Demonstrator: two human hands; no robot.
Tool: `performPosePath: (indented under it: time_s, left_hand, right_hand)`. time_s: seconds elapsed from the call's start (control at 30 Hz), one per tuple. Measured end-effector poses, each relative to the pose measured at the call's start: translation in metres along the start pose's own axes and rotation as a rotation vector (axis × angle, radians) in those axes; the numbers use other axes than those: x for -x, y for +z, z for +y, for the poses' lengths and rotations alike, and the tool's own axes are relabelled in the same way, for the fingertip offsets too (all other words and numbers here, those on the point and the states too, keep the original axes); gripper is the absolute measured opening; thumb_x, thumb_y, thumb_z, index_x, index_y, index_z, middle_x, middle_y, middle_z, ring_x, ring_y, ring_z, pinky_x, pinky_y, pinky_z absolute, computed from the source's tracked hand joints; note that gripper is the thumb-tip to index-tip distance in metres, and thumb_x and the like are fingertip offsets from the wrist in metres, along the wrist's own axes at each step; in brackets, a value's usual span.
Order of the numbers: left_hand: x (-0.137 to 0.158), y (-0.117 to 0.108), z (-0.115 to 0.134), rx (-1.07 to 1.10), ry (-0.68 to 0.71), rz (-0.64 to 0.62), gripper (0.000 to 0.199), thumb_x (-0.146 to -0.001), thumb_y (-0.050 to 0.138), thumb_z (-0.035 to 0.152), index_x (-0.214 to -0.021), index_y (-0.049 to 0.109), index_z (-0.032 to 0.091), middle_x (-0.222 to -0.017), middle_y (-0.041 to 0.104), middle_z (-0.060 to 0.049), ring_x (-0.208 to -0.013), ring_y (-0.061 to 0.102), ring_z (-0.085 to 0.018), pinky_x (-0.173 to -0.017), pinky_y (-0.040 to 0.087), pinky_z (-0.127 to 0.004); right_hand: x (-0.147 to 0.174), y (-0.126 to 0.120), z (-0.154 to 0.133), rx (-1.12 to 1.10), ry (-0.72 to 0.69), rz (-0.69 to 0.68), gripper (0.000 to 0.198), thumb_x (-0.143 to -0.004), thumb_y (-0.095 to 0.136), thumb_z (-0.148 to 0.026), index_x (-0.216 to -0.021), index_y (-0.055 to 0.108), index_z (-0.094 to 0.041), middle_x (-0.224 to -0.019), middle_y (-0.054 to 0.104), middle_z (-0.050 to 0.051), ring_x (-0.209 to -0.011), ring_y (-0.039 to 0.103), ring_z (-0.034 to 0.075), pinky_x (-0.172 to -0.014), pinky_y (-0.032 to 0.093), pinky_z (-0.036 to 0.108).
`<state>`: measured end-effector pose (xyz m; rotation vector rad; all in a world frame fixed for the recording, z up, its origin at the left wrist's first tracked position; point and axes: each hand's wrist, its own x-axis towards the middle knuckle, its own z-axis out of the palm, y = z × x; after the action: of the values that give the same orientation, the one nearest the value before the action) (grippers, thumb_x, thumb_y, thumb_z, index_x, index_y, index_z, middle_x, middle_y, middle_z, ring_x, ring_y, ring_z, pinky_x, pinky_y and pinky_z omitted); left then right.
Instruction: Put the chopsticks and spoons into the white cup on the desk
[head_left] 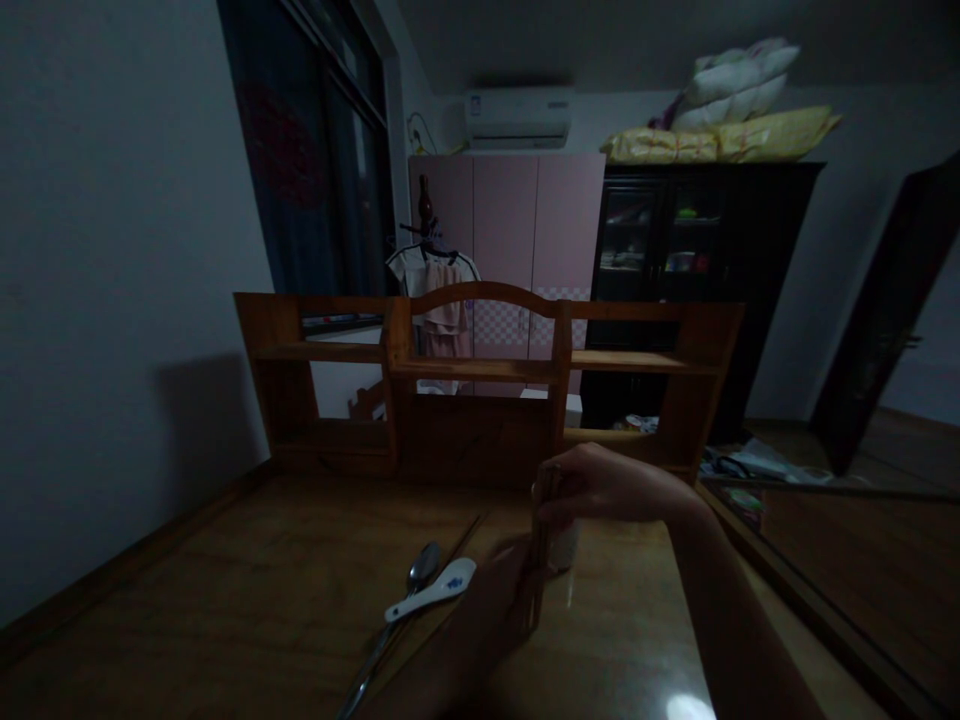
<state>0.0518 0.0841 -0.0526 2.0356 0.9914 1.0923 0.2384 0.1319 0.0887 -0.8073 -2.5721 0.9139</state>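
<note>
Between my two hands stands a bundle of thin wooden chopsticks (539,540), nearly upright above the table. My left hand (499,590) is closed around its lower part, slightly blurred. At the upper end, my right hand (589,485) pinches the sticks with bent fingers. Behind the hands is a small pale object (565,546), perhaps a cup, mostly covered. To the left lie a white ceramic spoon (435,590) with a blue pattern and a long-handled metal spoon (424,563). A thin stick (466,537), like a single chopstick, lies beside and partly under them.
The wooden table (225,610) has a low shelf unit (480,370) along its back edge. A wall (135,300) borders the left side. On the right, a raised table edge (817,620) runs by the floor. A pink wardrobe (504,220) and dark cabinet (757,240) stand beyond.
</note>
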Motion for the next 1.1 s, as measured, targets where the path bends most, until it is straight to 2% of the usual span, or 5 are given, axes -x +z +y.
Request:
performPosePath:
  time_s: [0.3, 0.47, 0.7, 0.9, 1.1]
  left_hand:
    - [0.002, 0.006, -0.002, 0.015, -0.066, -0.024, 0.03, -0.097, 0.035, 0.037, -0.107, 0.058, 0.021, -0.099, 0.066, -0.006, -0.09, 0.061, -0.019, -0.086, 0.044, -0.03]
    - [-0.002, 0.004, -0.003, 0.102, -0.003, -0.072, 0.025, -0.096, 0.04, 0.032, -0.095, 0.063, 0.021, -0.101, 0.064, -0.003, -0.096, 0.058, -0.017, -0.087, 0.042, -0.026]
    - [-0.004, 0.01, -0.015, 0.113, -0.02, -0.061, 0.02, -0.092, 0.044, 0.024, -0.091, 0.064, 0.02, -0.094, 0.063, -0.001, -0.085, 0.058, -0.014, -0.074, 0.043, -0.023]
    - [-0.002, 0.017, -0.027, 0.111, -0.071, -0.066, 0.026, -0.093, 0.045, 0.034, -0.089, 0.066, 0.019, -0.092, 0.064, -0.001, -0.081, 0.058, -0.015, -0.07, 0.045, -0.026]
    - [-0.003, 0.015, -0.028, 0.089, -0.112, -0.104, 0.027, -0.093, 0.044, 0.033, -0.085, 0.065, 0.019, -0.086, 0.062, 0.0, -0.074, 0.057, -0.013, -0.062, 0.043, -0.023]
  right_hand:
    - [-0.003, 0.003, 0.001, 0.09, 0.027, -0.037, 0.023, -0.085, 0.067, -0.035, -0.097, 0.072, -0.016, -0.085, 0.071, 0.003, -0.077, 0.066, 0.016, -0.062, 0.048, 0.019]
    - [-0.005, 0.003, 0.006, 0.074, 0.026, -0.055, 0.024, -0.084, 0.067, -0.036, -0.097, 0.073, -0.017, -0.086, 0.071, 0.003, -0.077, 0.066, 0.016, -0.062, 0.048, 0.019]
    - [-0.006, 0.001, 0.007, 0.025, 0.035, -0.065, 0.027, -0.084, 0.066, -0.039, -0.096, 0.073, -0.015, -0.081, 0.07, 0.004, -0.074, 0.066, 0.017, -0.06, 0.048, 0.019]
    - [-0.006, 0.001, 0.007, 0.025, 0.045, -0.057, 0.032, -0.086, 0.064, -0.043, -0.094, 0.073, -0.014, -0.075, 0.069, 0.004, -0.068, 0.065, 0.016, -0.058, 0.048, 0.02]
    - [-0.006, 0.001, 0.008, 0.027, 0.05, -0.054, 0.029, -0.085, 0.065, -0.041, -0.096, 0.073, -0.015, -0.075, 0.069, 0.004, -0.07, 0.065, 0.016, -0.059, 0.049, 0.02]
